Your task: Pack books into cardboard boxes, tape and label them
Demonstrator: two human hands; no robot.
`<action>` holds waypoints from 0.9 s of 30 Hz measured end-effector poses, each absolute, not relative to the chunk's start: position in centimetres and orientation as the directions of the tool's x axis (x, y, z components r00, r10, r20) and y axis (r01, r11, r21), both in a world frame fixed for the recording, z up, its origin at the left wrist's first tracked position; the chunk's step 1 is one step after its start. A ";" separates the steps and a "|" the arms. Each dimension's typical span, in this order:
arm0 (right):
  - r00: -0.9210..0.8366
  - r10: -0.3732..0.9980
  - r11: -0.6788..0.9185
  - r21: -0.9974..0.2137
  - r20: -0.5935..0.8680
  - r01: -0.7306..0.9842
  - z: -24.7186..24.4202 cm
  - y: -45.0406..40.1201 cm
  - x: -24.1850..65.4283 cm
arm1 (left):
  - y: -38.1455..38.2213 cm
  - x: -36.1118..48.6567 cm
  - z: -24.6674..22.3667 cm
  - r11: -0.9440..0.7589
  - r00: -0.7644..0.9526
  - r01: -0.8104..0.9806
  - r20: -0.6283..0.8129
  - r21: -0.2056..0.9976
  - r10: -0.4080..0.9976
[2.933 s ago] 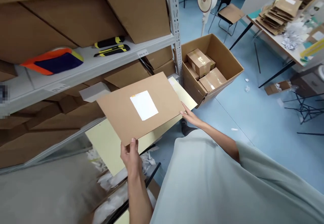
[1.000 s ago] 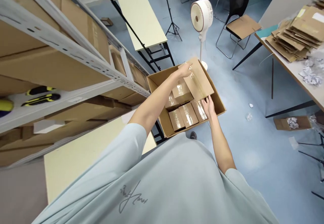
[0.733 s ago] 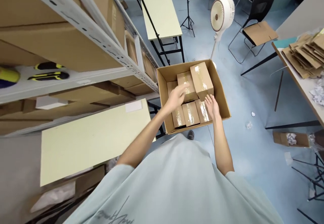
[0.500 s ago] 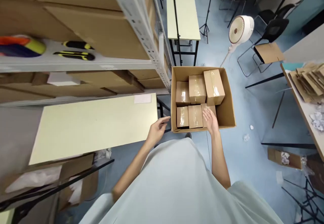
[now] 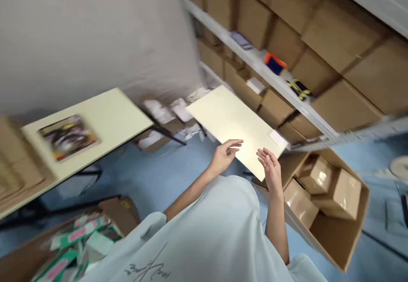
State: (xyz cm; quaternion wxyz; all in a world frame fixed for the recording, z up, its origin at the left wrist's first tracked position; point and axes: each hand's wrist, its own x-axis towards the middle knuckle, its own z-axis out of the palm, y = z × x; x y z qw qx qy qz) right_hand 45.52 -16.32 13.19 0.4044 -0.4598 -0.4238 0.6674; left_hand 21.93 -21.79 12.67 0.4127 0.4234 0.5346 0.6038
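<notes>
Both of my hands are raised in front of my body with nothing in them. My left hand (image 5: pixel 224 156) has its fingers apart, pointing right, over the near side of a pale yellow table (image 5: pixel 219 112). Fingers up and spread, my right hand (image 5: pixel 270 167) is near that table's right corner, just left of a large open carton (image 5: pixel 338 248). Several taped brown boxes (image 5: pixel 346 193) lie inside the carton. A small white card (image 5: pixel 277 137) rests on the table's right end.
A metal shelf (image 5: pixel 280 82) with brown cartons, box cutters (image 5: pixel 298 89) and tape runs along the upper right. To the left stands another pale table (image 5: pixel 111 112) bearing a colourful picture (image 5: pixel 68 136). Below it, a carton holds green and pink packets (image 5: pixel 79 233).
The view has swung left, so the open carton now sits at the lower right. My right hand is no longer over the boxes. Both hands are nearer each other, still empty.
</notes>
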 end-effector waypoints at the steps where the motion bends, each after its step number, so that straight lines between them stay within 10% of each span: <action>1: -0.314 0.913 -0.309 -0.944 -0.260 -0.117 13.7 -16.3 42.0 | -23.0 19.2 13.1 -0.107 -0.364 -0.052 0.081 0.993 0.928; 9: -0.783 0.560 -0.247 -0.957 -0.270 0.153 15.5 -16.9 17.3 | -35.4 3.2 13.3 -0.124 -0.845 -0.084 -0.004 0.989 0.534; 17: -0.928 0.218 -0.220 -0.941 -0.303 0.256 13.4 -20.6 -1.0 | -43.4 -5.7 10.0 -0.076 -0.982 -0.142 -0.131 0.987 0.139; 27: -0.914 -0.059 -0.202 -0.892 -0.401 0.404 10.8 -22.7 -20.6 | -44.5 -23.6 8.2 -0.006 -0.975 -0.199 -0.198 0.980 0.097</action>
